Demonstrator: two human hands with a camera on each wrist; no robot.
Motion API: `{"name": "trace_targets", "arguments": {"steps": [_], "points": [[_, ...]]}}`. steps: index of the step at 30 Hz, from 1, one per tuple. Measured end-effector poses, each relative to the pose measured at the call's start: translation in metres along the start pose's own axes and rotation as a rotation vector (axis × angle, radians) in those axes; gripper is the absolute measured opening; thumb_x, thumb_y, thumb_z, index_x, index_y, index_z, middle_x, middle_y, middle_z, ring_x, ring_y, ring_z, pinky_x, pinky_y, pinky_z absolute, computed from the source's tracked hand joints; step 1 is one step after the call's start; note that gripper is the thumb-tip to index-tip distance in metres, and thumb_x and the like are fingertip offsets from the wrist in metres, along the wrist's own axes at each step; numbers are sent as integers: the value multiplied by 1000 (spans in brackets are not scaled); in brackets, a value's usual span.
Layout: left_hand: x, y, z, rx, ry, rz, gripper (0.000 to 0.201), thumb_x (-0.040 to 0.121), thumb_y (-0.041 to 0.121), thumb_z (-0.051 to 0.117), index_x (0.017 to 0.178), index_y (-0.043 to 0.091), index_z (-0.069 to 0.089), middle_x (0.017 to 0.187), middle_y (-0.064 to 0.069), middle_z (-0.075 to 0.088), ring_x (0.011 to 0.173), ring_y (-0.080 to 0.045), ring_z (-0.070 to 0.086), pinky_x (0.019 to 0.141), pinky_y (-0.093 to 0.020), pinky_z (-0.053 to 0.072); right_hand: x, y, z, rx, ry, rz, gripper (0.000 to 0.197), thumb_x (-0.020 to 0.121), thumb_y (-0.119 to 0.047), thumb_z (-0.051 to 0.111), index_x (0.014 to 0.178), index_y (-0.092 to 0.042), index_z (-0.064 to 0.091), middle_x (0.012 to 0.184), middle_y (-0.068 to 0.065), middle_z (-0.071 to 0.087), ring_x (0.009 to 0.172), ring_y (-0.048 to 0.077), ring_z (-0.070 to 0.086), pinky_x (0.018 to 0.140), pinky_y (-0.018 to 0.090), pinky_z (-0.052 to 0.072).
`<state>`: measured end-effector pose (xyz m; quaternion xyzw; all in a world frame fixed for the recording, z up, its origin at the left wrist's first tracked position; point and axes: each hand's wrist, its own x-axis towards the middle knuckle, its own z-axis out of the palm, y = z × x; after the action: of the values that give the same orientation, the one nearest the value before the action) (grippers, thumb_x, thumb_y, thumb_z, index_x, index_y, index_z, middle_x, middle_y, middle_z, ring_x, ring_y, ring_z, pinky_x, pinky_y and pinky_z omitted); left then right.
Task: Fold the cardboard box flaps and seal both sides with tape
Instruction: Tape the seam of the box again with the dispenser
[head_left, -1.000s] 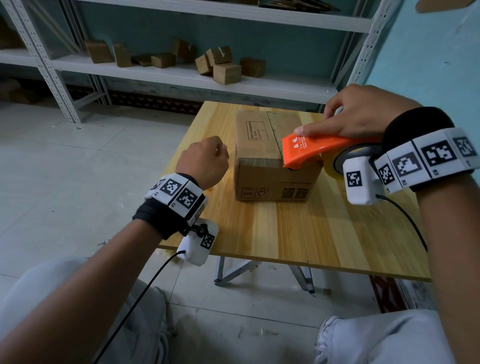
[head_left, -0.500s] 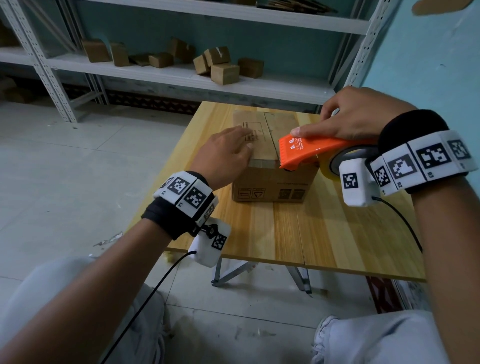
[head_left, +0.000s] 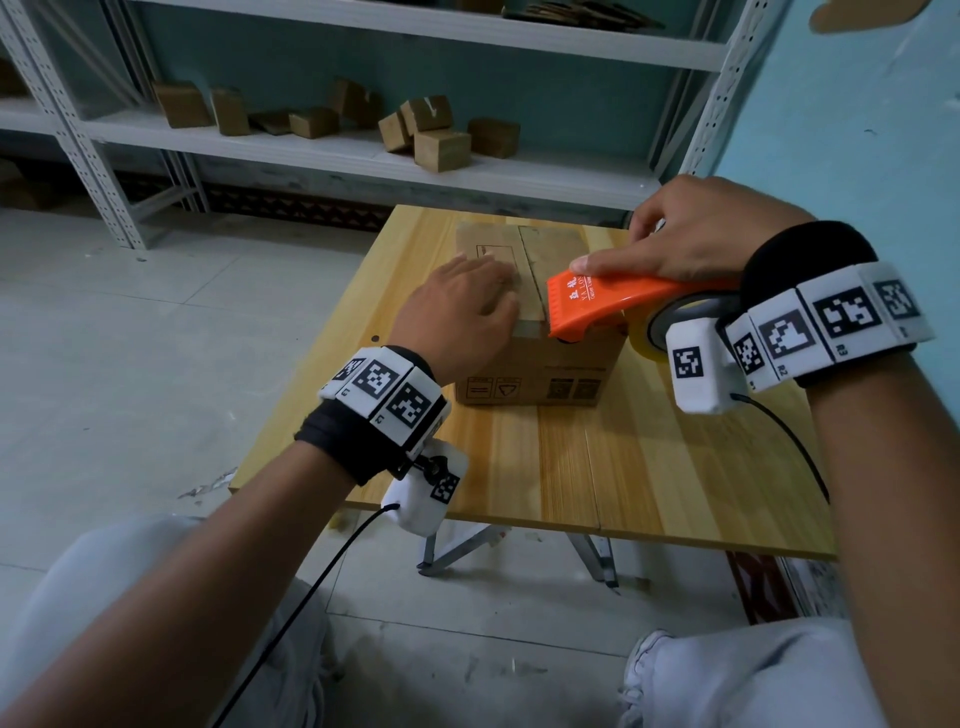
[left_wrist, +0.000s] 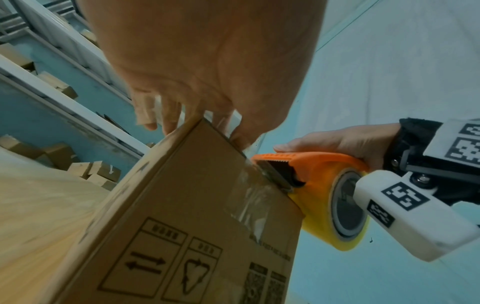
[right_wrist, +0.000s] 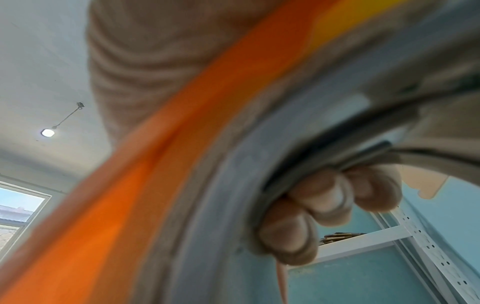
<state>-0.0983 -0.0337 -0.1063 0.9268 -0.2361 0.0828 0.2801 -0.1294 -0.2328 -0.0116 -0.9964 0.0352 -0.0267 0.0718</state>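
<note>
A brown cardboard box (head_left: 540, 374) (left_wrist: 187, 226) with its top flaps folded down stands on the wooden table (head_left: 649, 467). My left hand (head_left: 462, 312) (left_wrist: 202, 67) lies flat on the left top flap, fingers straight, pressing down near the front edge. My right hand (head_left: 696, 234) (right_wrist: 319, 207) grips an orange tape dispenser (head_left: 613, 304) (left_wrist: 306, 166) (right_wrist: 130, 205) holding a yellowish tape roll (head_left: 654, 332) (left_wrist: 335, 209). The dispenser's blade end sits at the box's front top edge on the centre seam. Clear tape (left_wrist: 249, 201) runs down the box's front face.
Behind the table, a white metal shelf (head_left: 363, 156) carries several small cardboard boxes (head_left: 431, 135). A teal wall (head_left: 857, 130) rises at the right. Grey tiled floor (head_left: 130, 338) lies to the left. Cables hang from both wrist cameras.
My left hand rose from beside the box, opened and settled flat on the left top flap. The right hand with the dispenser stayed at the box's front edge.
</note>
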Motion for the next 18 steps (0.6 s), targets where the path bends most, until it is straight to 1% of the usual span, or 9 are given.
{"name": "trace_targets", "arguments": {"steps": [3, 5, 8, 10, 12, 14, 18], "points": [[-1, 2, 3, 29, -1, -10, 46, 99, 41, 39, 142, 26, 43, 153, 4, 35, 145, -20, 21, 113, -39, 24, 0, 0, 0, 6, -1, -6, 69, 62, -85, 56, 80, -20, 68, 84, 1, 66, 77, 16, 59, 63, 29, 40], [-1, 3, 4, 41, -5, -9, 46, 99, 42, 39, 141, 26, 43, 152, 4, 35, 144, -20, 22, 114, -40, 23, 0, 1, 0, 2, -1, -11, 69, 61, -85, 56, 80, -20, 68, 85, 1, 66, 77, 16, 58, 65, 30, 41], [0, 6, 1, 38, 25, 15, 43, 99, 41, 40, 138, 25, 47, 147, 2, 42, 140, -20, 31, 112, -38, 26, 1, 1, 0, 1, -2, -8, 71, 59, -86, 55, 81, -20, 68, 85, 1, 65, 77, 15, 58, 68, 31, 43], [0, 8, 1, 44, 45, 12, 44, 99, 43, 39, 138, 24, 48, 146, 3, 44, 138, -19, 33, 111, -36, 27, 1, 0, 0, 2, -10, -8, 73, 57, -87, 53, 82, -20, 68, 85, 0, 65, 77, 16, 58, 68, 31, 42], [-1, 9, 4, 75, 41, 7, 46, 98, 46, 39, 138, 26, 47, 146, 3, 43, 139, -20, 32, 111, -38, 27, 2, 0, 0, 0, -14, -10, 73, 58, -86, 54, 82, -20, 68, 84, 1, 65, 77, 15, 58, 66, 30, 41], [0, 10, 6, 92, 35, 7, 45, 97, 47, 39, 137, 27, 48, 146, 3, 44, 139, -21, 32, 109, -40, 29, 2, 1, 1, -3, -8, -10, 70, 62, -84, 56, 83, -19, 68, 84, 1, 65, 77, 16, 58, 64, 29, 39], [5, 7, 7, 86, 28, 21, 46, 97, 50, 37, 136, 29, 49, 145, 3, 46, 138, -21, 33, 109, -43, 31, 2, 2, 1, -9, -5, -14, 70, 64, -84, 56, 83, -18, 68, 83, 2, 66, 77, 18, 60, 67, 31, 43]]}}
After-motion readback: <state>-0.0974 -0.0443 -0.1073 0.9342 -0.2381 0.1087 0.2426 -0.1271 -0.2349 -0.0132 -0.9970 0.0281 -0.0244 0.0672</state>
